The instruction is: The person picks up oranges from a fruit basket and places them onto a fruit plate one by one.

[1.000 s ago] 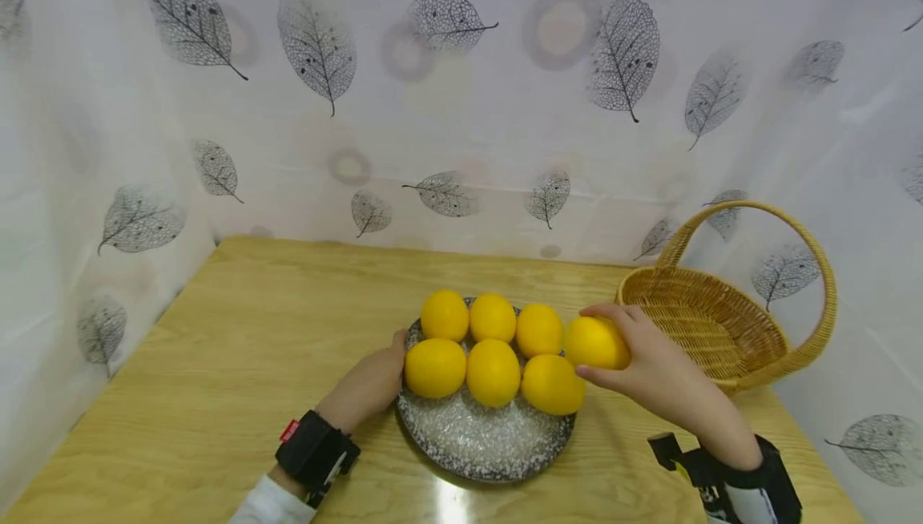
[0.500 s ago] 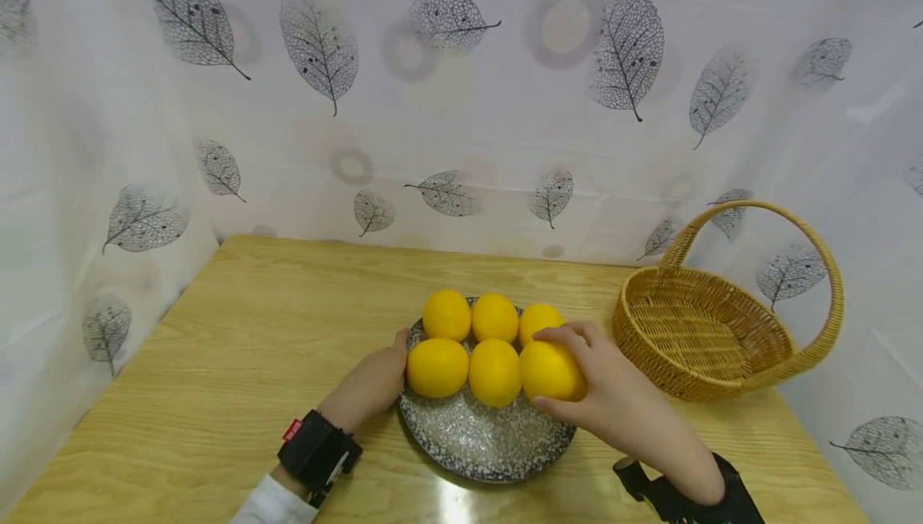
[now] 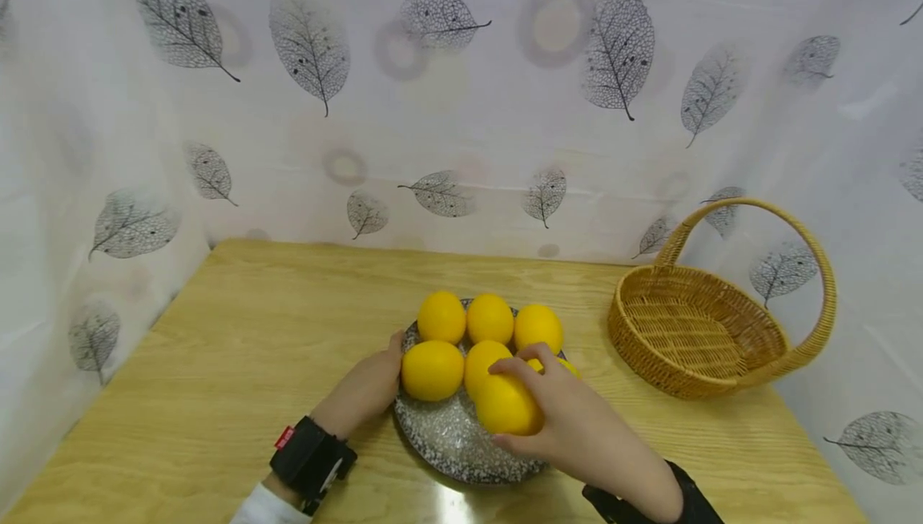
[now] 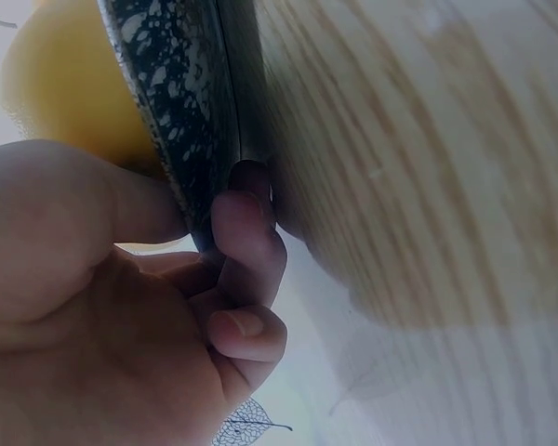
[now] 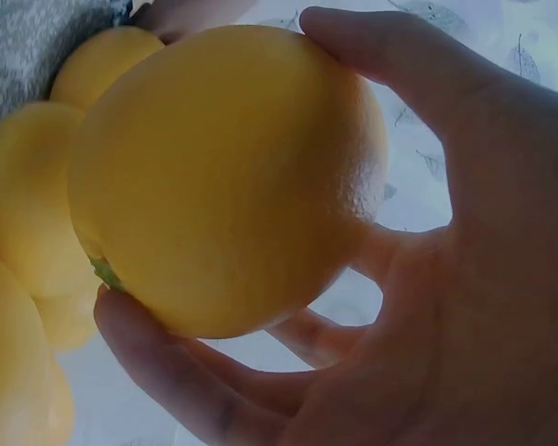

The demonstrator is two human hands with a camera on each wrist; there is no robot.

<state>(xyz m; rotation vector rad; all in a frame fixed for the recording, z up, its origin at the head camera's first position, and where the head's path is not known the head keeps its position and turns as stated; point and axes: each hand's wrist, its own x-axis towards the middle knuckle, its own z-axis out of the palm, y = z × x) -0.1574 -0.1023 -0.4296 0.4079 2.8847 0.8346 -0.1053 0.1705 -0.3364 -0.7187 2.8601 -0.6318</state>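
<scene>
A speckled grey plate (image 3: 447,437) on the wooden table bears several yellow-orange oranges (image 3: 433,370) in two rows. My left hand (image 3: 366,389) grips its left rim; in the left wrist view the thumb lies over the edge and the fingers curl under the plate (image 4: 172,88). Over the plate's front right part, my right hand (image 3: 566,408) holds one more orange (image 3: 505,405) between thumb and fingers. A green stem spot shows on this held orange (image 5: 228,181) in the right wrist view. It partly covers the front-row oranges in the head view.
A wicker basket (image 3: 644,360) with a tall arched handle stands at the table's right, nothing inside it. A pale curtain (image 3: 461,107) with leaf prints hangs behind and along both sides of the wooden table (image 3: 238,332).
My right hand has carried its orange leftward and toward me, from beside the plate's right edge to over its front part. The left hand has kept its grip on the rim.
</scene>
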